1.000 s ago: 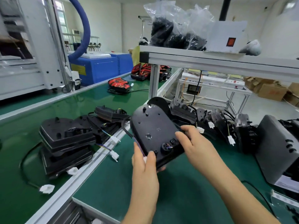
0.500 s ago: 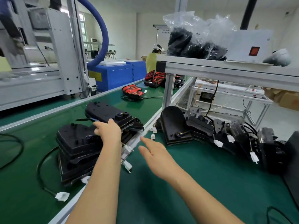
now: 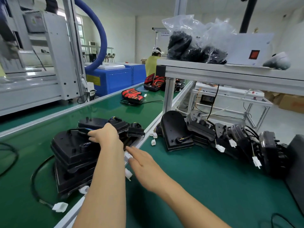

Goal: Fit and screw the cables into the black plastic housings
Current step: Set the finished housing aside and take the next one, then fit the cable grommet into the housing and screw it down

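A stack of black plastic housings point(image 3: 74, 150) with cables lies on the green conveyor belt point(image 3: 41, 129) at the left. My left hand point(image 3: 105, 134) rests on top of the stack beside one more black housing point(image 3: 97, 123), its fingers stretched out to the left over a black cable. My right hand point(image 3: 141, 160) hovers flat over the aluminium rail point(image 3: 148, 129), its fingertips at a white cable connector point(image 3: 128, 156). A row of further black housings point(image 3: 177, 130) with white plugs leans along the bench at the right.
An aluminium shelf frame point(image 3: 230, 76) carries bags of black parts point(image 3: 194, 45) above the bench. Red lamp units point(image 3: 132, 96) lie farther along the belt. A person in yellow point(image 3: 152, 65) works at the back. A dark grey box point(image 3: 296, 170) stands at the right edge.
The housing held in both hands was carried left and laid on the stack on the belt. My right hand let go and now reaches left toward the white connectors.
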Demonstrator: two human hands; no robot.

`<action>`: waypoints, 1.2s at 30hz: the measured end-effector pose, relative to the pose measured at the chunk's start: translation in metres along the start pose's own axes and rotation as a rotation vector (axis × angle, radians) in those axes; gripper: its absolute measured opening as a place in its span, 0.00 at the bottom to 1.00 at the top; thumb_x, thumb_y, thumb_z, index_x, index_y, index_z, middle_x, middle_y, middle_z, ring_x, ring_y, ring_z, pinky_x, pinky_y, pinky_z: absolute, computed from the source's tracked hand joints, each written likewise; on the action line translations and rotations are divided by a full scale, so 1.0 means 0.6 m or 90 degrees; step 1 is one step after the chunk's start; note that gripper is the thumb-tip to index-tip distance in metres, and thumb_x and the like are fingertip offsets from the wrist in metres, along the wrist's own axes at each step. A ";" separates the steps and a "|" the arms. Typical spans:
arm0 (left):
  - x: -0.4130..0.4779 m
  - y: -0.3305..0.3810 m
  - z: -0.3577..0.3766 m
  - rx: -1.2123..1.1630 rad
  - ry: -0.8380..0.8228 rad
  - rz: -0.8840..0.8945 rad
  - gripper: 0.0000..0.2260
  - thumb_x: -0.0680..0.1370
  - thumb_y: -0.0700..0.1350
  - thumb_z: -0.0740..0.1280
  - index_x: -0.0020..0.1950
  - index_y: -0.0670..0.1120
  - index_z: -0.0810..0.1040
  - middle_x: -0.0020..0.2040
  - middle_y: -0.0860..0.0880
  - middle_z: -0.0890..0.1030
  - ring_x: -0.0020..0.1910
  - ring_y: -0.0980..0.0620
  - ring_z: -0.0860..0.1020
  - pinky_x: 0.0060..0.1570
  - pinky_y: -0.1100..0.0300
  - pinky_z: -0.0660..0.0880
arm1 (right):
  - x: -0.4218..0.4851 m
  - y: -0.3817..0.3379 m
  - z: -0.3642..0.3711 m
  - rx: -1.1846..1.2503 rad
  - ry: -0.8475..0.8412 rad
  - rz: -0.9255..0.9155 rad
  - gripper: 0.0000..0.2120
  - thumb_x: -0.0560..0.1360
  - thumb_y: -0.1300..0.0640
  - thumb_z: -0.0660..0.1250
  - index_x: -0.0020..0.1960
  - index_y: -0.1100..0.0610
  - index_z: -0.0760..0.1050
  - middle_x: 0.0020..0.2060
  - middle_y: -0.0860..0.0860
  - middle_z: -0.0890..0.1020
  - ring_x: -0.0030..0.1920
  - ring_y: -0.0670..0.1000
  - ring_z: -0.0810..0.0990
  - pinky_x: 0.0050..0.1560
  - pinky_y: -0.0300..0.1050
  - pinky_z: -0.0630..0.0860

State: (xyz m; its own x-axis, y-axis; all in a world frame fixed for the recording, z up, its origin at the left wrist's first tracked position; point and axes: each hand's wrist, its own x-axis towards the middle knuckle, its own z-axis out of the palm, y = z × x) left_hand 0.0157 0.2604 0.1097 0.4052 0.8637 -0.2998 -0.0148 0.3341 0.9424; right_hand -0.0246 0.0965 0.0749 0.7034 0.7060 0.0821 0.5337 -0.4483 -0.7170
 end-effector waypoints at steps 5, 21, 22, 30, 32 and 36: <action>-0.035 0.015 -0.008 -0.011 0.019 0.002 0.27 0.77 0.46 0.61 0.74 0.41 0.59 0.74 0.42 0.61 0.65 0.41 0.69 0.57 0.50 0.70 | -0.043 0.038 -0.021 0.050 0.012 0.051 0.22 0.82 0.50 0.49 0.75 0.43 0.57 0.75 0.39 0.58 0.73 0.38 0.51 0.69 0.35 0.47; -0.230 -0.078 0.041 -0.111 -0.361 0.171 0.08 0.81 0.42 0.58 0.52 0.50 0.76 0.52 0.50 0.80 0.48 0.55 0.79 0.49 0.61 0.75 | -0.253 0.145 -0.125 -0.062 0.003 0.217 0.20 0.82 0.49 0.54 0.73 0.39 0.58 0.69 0.33 0.59 0.73 0.37 0.49 0.71 0.34 0.47; -0.239 -0.103 0.057 -0.033 -0.431 0.154 0.09 0.81 0.42 0.59 0.50 0.50 0.78 0.50 0.49 0.81 0.46 0.54 0.80 0.46 0.62 0.75 | -0.267 0.155 -0.130 -0.104 -0.006 0.235 0.20 0.81 0.48 0.55 0.73 0.40 0.58 0.71 0.35 0.58 0.74 0.38 0.48 0.71 0.34 0.47; -0.227 -0.168 0.231 0.511 -0.454 0.512 0.26 0.77 0.47 0.67 0.73 0.46 0.62 0.69 0.46 0.64 0.63 0.45 0.70 0.60 0.53 0.69 | -0.329 0.204 -0.163 -0.302 0.010 0.334 0.25 0.78 0.39 0.55 0.74 0.38 0.55 0.75 0.36 0.47 0.75 0.40 0.43 0.73 0.40 0.51; -0.216 -0.157 0.273 0.659 -0.351 0.753 0.33 0.75 0.48 0.69 0.75 0.47 0.56 0.72 0.45 0.59 0.67 0.44 0.63 0.61 0.52 0.67 | -0.330 0.211 -0.163 -0.305 0.029 0.327 0.24 0.78 0.40 0.55 0.73 0.38 0.56 0.75 0.36 0.49 0.76 0.41 0.44 0.73 0.38 0.50; -0.198 -0.142 0.342 0.865 -0.360 0.967 0.44 0.72 0.51 0.72 0.77 0.54 0.45 0.76 0.42 0.52 0.73 0.40 0.55 0.66 0.47 0.61 | -0.330 0.220 -0.162 -0.312 0.066 0.306 0.23 0.78 0.40 0.56 0.72 0.36 0.58 0.74 0.34 0.50 0.75 0.40 0.45 0.71 0.37 0.49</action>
State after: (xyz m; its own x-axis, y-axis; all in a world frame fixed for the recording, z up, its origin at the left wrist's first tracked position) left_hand 0.1565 0.0516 0.0958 0.8882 -0.1378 0.4383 -0.1118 -0.9901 -0.0848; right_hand -0.0476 -0.1558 0.0313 0.9428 0.3226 -0.0833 0.2854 -0.9110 -0.2978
